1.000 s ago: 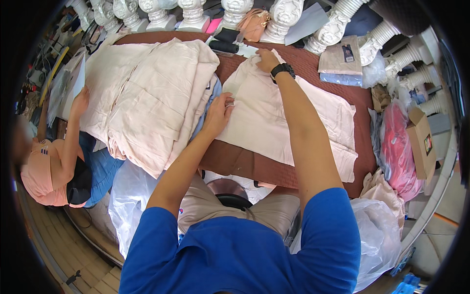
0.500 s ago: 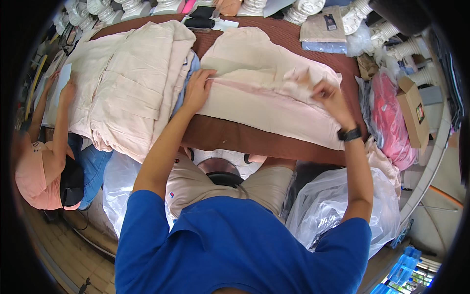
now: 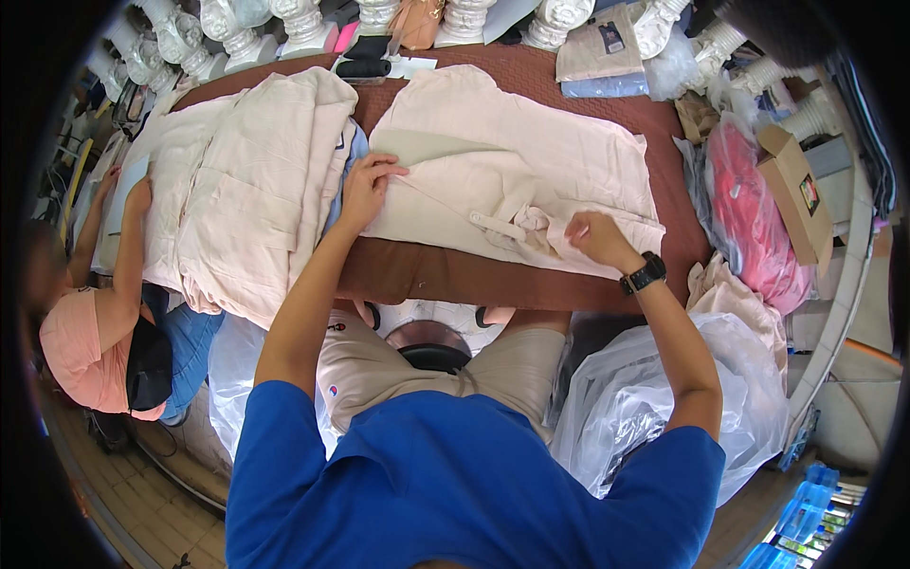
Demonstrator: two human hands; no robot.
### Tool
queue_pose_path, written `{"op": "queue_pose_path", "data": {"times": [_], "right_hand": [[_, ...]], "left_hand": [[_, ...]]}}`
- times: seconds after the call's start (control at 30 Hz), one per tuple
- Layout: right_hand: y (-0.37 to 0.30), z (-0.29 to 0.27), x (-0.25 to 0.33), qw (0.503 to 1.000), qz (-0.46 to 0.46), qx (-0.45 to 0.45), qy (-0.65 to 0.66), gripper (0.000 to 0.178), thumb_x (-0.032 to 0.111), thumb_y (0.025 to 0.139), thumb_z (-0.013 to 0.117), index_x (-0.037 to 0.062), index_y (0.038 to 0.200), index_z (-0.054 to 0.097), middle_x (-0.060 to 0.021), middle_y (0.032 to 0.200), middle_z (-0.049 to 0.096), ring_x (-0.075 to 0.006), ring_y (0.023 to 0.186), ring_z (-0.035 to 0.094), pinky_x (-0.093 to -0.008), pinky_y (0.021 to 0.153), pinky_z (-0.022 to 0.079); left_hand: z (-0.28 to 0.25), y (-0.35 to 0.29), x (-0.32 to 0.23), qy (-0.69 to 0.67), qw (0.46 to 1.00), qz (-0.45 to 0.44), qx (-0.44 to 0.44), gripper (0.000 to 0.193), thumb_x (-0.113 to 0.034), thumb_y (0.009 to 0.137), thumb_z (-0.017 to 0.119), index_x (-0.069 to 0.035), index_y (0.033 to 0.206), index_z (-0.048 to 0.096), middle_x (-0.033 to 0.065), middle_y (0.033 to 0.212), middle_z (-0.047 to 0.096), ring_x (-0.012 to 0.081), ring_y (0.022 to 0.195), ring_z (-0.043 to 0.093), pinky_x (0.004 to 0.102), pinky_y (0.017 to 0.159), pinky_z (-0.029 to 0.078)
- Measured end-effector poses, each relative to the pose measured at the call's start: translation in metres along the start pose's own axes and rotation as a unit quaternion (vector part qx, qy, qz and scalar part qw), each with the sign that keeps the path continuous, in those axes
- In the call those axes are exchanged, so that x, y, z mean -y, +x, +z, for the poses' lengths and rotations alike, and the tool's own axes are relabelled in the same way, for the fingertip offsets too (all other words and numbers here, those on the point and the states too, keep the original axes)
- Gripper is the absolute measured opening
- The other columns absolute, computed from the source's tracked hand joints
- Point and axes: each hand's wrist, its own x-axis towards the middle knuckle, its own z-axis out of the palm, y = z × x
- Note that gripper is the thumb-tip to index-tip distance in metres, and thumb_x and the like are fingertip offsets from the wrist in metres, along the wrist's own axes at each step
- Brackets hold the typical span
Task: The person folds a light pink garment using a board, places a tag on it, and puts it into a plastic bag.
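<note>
A cream garment (image 3: 569,142) lies spread on a brown quilted cover (image 3: 389,275). It looks like a shirt, with a stitched strip of cloth and a bunched part (image 3: 533,220) near its lower middle. At the garment's left edge my left hand (image 3: 365,192) rests on it, fingers stretched and slightly apart. My right hand (image 3: 602,239), a dark watch (image 3: 645,272) on its wrist, is over the lower right part, just right of the bunched cloth. Its fingers are curled together, and whether cloth is between them does not show.
A thick pile of cream garments (image 3: 251,171) stands on the left. Beyond it, another person (image 3: 100,332) holds a white sheet (image 3: 126,201). Folded packed clothes (image 3: 599,52), a red garment in plastic (image 3: 754,209) and an open carton (image 3: 794,194) are at right. White balusters (image 3: 303,28) line the back.
My right hand has moved left and nearer to me. A flap of cloth beneath it has turned over, showing the strip and bunched part. My left hand stays at the left edge.
</note>
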Motion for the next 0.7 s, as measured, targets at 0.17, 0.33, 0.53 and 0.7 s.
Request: {"op": "queue_pose_path", "data": {"times": [0.17, 0.33, 0.53, 0.7], "right_hand": [[0.105, -0.012, 0.05, 0.979, -0.101, -0.13, -0.124, 0.029, 0.022, 0.087, 0.07, 0.001, 0.107, 0.066, -0.0192, 0.111, 0.064, -0.0339, 0.104, 0.06, -0.0422, 0.093, 0.046], [0.255, 0.015, 0.054, 0.971, -0.041, -0.204, -0.117, 0.058, 0.043, 0.091, 0.065, -0.0001, 0.129, 0.056, -0.0234, 0.132, 0.054, -0.0437, 0.124, 0.048, -0.0525, 0.104, 0.039], [0.348, 0.031, 0.065, 0.977, 0.136, -0.126, -0.103, 0.081, 0.058, 0.082, 0.071, 0.0008, 0.137, 0.052, -0.0246, 0.142, 0.051, -0.0453, 0.133, 0.043, -0.0532, 0.107, 0.038], [0.373, 0.024, 0.058, 0.997, 0.067, 0.012, -0.024, 0.063, 0.037, 0.074, 0.083, -0.0005, 0.122, 0.065, -0.0176, 0.116, 0.069, -0.0294, 0.11, 0.065, -0.0369, 0.097, 0.048]], "left_hand": [[-0.008, 0.0, -0.007, -0.009, 0.998, -0.063, 0.015, 0.019, -0.021, 0.09, 0.064, -0.009, 0.095, 0.078, 0.0038, 0.116, 0.066, 0.0262, 0.107, 0.058, 0.0358, 0.095, 0.044], [-0.003, -0.001, -0.016, 0.021, 0.999, -0.036, -0.007, 0.015, -0.022, 0.085, 0.075, -0.008, 0.09, 0.076, 0.0049, 0.117, 0.065, 0.027, 0.108, 0.056, 0.0356, 0.095, 0.043], [-0.006, 0.027, -0.027, 0.127, 0.984, -0.03, 0.117, 0.048, -0.014, 0.081, 0.075, -0.007, 0.126, 0.059, 0.0083, 0.133, 0.055, 0.0326, 0.119, 0.05, 0.0425, 0.099, 0.043], [0.014, 0.038, -0.026, 0.152, 0.979, -0.021, 0.131, 0.052, -0.021, 0.083, 0.075, -0.012, 0.132, 0.058, 0.0037, 0.144, 0.049, 0.031, 0.132, 0.04, 0.0486, 0.107, 0.034]]}}
